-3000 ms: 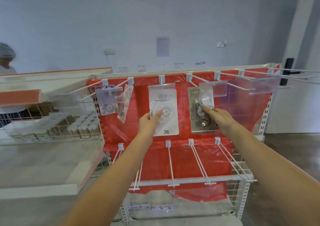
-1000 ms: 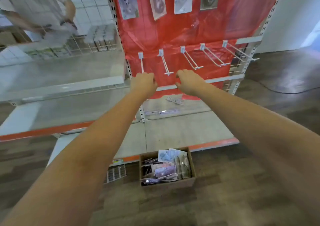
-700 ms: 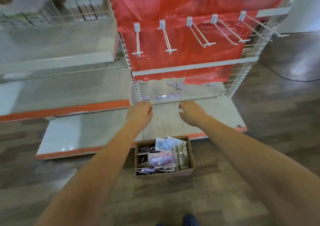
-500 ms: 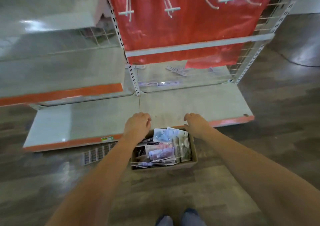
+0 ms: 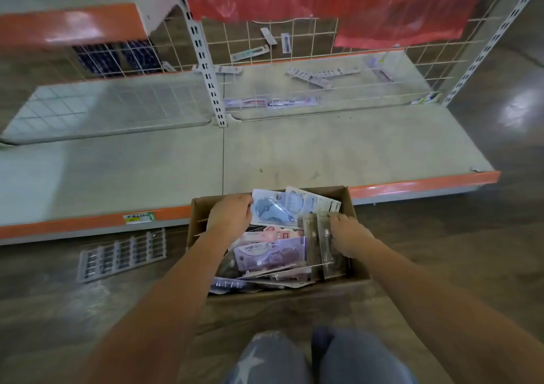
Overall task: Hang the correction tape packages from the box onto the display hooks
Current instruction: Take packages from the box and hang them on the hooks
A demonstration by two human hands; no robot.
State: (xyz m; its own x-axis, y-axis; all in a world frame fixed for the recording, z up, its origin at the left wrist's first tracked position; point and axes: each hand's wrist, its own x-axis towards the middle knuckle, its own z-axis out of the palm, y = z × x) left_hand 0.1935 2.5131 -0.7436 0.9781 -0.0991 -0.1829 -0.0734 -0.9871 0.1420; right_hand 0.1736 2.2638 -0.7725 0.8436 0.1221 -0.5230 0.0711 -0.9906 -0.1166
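A cardboard box (image 5: pixel 357 268) stands on the floor in front of the shelf, filled with several correction tape packages. My left hand (image 5: pixel 229 218) reaches into its left side, fingers curled at the edge of a light blue package (image 5: pixel 275 210) leaning at the back. My right hand (image 5: pixel 348 236) is on the right side, fingers curled over the top of a grey package (image 5: pixel 325 236) standing upright. A purple package (image 5: pixel 270 252) lies in the middle between my hands. The display hooks are out of view above.
The low shelf base (image 5: pixel 323 154) with an orange front edge runs behind the box. Loose label strips (image 5: pixel 318 76) lie on it by the wire grid. A grey plastic rack (image 5: pixel 122 254) lies on the floor to the left. My knees (image 5: pixel 318 360) are below.
I have looked down from the hooks and crouched towards the box. Both hands dropped from the hung packages into the box and now rest on packages inside it.
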